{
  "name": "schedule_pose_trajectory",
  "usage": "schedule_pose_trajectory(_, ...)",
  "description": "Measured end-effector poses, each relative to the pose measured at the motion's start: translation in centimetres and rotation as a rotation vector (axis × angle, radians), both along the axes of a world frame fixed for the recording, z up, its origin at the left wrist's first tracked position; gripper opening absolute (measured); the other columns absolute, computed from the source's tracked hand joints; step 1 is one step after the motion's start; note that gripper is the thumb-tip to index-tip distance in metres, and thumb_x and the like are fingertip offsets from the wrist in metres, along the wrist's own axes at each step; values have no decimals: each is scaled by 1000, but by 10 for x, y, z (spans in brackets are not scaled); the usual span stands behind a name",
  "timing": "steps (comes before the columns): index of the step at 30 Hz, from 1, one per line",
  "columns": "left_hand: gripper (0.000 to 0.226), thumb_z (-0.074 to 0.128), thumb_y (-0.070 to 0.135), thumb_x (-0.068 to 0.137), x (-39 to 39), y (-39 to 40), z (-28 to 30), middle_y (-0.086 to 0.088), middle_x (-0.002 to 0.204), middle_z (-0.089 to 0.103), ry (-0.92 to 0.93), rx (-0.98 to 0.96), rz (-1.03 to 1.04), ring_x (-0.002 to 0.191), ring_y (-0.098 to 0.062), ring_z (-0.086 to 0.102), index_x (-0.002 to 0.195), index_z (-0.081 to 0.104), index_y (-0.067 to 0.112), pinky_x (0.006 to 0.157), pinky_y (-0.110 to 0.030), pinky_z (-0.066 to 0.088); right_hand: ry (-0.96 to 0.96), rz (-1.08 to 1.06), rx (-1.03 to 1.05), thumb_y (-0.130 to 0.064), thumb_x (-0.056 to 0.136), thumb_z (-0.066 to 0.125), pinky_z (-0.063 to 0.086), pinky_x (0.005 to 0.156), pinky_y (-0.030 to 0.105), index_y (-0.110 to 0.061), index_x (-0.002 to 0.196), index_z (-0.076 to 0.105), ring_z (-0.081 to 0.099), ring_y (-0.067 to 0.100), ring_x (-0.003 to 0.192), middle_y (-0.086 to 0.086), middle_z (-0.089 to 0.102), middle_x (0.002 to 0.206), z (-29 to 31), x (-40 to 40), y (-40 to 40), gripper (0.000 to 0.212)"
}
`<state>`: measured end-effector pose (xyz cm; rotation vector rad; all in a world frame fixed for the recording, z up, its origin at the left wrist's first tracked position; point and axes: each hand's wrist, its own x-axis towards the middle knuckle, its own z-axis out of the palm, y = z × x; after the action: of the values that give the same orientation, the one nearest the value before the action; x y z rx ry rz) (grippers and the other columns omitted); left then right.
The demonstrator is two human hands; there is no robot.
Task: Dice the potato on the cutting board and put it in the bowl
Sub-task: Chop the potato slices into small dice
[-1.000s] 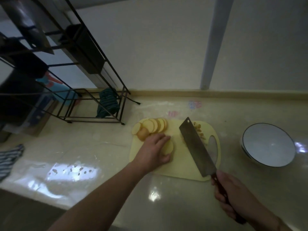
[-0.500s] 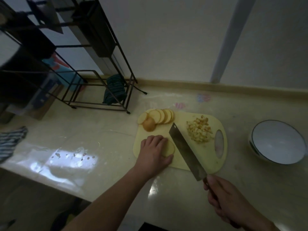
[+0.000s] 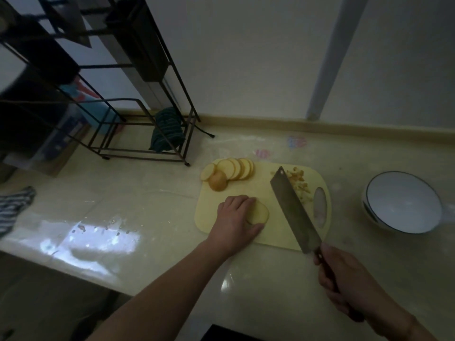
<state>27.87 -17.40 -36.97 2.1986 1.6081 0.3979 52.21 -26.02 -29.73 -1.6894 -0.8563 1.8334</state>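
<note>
A stack of potato slices (image 3: 258,212) lies near the middle of the yellow cutting board (image 3: 275,232), the left hand (image 3: 236,220) curled over it in a holding grip. More slices (image 3: 234,168) fan across the board's far left corner, diced bits (image 3: 299,184) lie far right. The right hand (image 3: 344,281) has its grip wrapped round the cleaver (image 3: 290,207), blade raised between stack and dice. The white bowl (image 3: 403,203) sits on the bench (image 3: 147,198), right of the board

Home kitchen: countertop (image 3: 270,279), cutting board (image 3: 266,232), dish rack (image 3: 147,134).
</note>
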Motion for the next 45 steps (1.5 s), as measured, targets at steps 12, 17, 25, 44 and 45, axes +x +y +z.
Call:
schedule_pose_trajectory(12,59,72,44,79,32,25,1,-12,123,58,66,34,-32,112,-33,51,127,62,11,94,-45,42,-471,203,338,-64,83,30,31,53,24,-7,78,55,44,3,43,2,52,57,-11,-15,15,63)
schedule_pose_trajectory(17,59,73,42,80,27,26,7,-15,122,55,86,13,-94,109,-34,49,127,61,9,94,-43,39,-390,196,277,-62,84,31,30,47,22,-3,83,52,39,2,39,-4,46,54,-11,-19,6,63)
schedule_pose_trajectory(25,52,59,42,80,22,19,8,-12,122,60,140,140,-233,105,-33,55,120,65,10,85,-41,47,-444,235,358,-66,84,30,33,52,26,-3,81,53,40,3,45,2,48,58,-13,-14,2,67)
schedule_pose_trajectory(44,30,58,30,85,17,21,-3,-11,105,66,89,198,-312,88,-34,59,104,70,10,75,-43,49,-526,305,422,-62,85,29,41,60,32,-15,69,47,52,13,56,9,55,60,-9,-7,-21,53)
schedule_pose_trajectory(45,31,57,30,85,17,20,-3,-11,105,66,87,198,-309,89,-34,58,104,70,10,75,-43,49,-534,310,424,-62,86,28,42,62,31,-16,70,49,54,12,58,7,56,61,-10,-8,-19,53)
